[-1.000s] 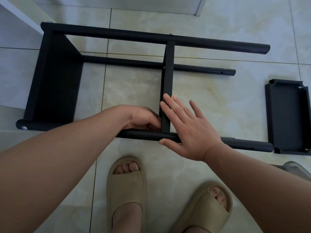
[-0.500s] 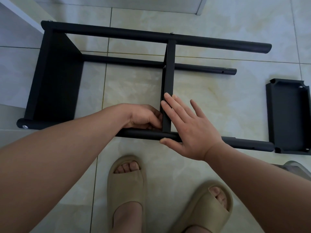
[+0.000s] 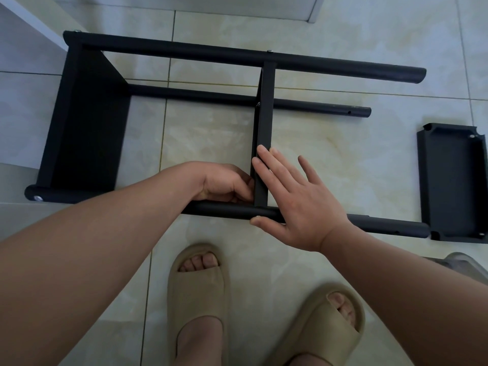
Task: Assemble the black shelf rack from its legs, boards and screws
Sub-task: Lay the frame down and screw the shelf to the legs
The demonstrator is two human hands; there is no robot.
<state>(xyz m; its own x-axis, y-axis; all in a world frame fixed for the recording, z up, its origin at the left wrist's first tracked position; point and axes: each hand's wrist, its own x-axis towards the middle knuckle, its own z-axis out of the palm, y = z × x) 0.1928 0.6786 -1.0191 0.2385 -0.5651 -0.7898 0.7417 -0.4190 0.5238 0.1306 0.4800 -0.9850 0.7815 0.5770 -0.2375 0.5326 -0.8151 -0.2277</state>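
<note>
The black shelf rack (image 3: 87, 122) lies on its side on the tiled floor, its round legs running left to right. An end board is fixed at the left. A middle board (image 3: 264, 122) stands edge-up between the far leg (image 3: 343, 66) and the near leg (image 3: 390, 225). My right hand (image 3: 298, 204) lies flat with straight fingers against the middle board's near end, thumb on the near leg. My left hand (image 3: 224, 184) is curled at the left of that joint; what its fingertips hold is hidden. A loose black board (image 3: 454, 183) lies at the right.
My two feet in beige slippers (image 3: 198, 294) stand just in front of the near leg. A white furniture edge (image 3: 31, 25) crosses the top left corner. A screw head (image 3: 39, 198) shows at the near leg's left end. Something grey and translucent (image 3: 467, 268) sits at the right edge.
Hardly anything moves. The left hand shifts slightly at the joint; the right hand stays pressed on the middle board and the near leg.
</note>
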